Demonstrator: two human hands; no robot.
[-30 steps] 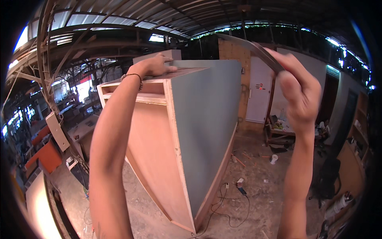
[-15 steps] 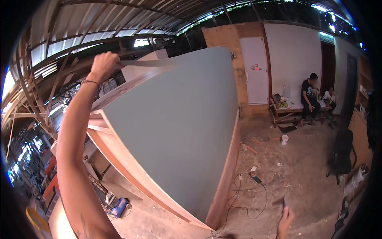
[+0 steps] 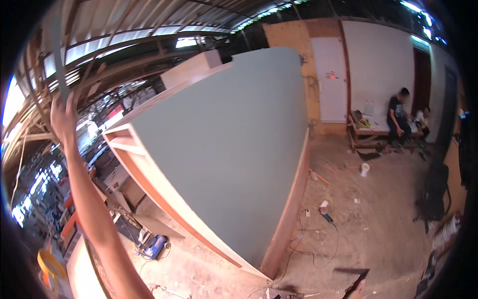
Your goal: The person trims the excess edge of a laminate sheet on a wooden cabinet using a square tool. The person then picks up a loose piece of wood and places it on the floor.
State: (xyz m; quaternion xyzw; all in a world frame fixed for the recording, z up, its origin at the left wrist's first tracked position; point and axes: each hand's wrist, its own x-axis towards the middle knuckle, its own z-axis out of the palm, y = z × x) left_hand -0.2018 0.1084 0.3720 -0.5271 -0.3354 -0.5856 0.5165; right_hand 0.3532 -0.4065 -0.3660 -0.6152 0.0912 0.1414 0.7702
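Note:
My left hand (image 3: pixel 63 112), raised at the far left, grips a long, narrow grey strip (image 3: pixel 60 70) pointing upward, away from the cabinet. My right hand (image 3: pixel 359 290), mostly cut off at the lower edge, holds a dark, flat, angular tool (image 3: pixel 351 279) whose exact kind I cannot make out. A large wooden cabinet stands in the middle, its side faced with a grey-green sheet (image 3: pixel 224 149), with a step in that sheet's top edge and a pale open frame (image 3: pixel 124 144) along its left end.
Two people (image 3: pixel 398 117) (image 3: pixel 423 122) sit on a low bench (image 3: pixel 361 132) at back right. A power tool (image 3: pixel 326 214) and cables lie on the floor beside a white bucket (image 3: pixel 365 169). A blue machine (image 3: pixel 155 245) stands lower left, a black chair (image 3: pixel 433 192) at right.
My left hand has left the cabinet's top and swung up and left with the strip. My right hand has dropped from high up to the lower edge. The view has shifted.

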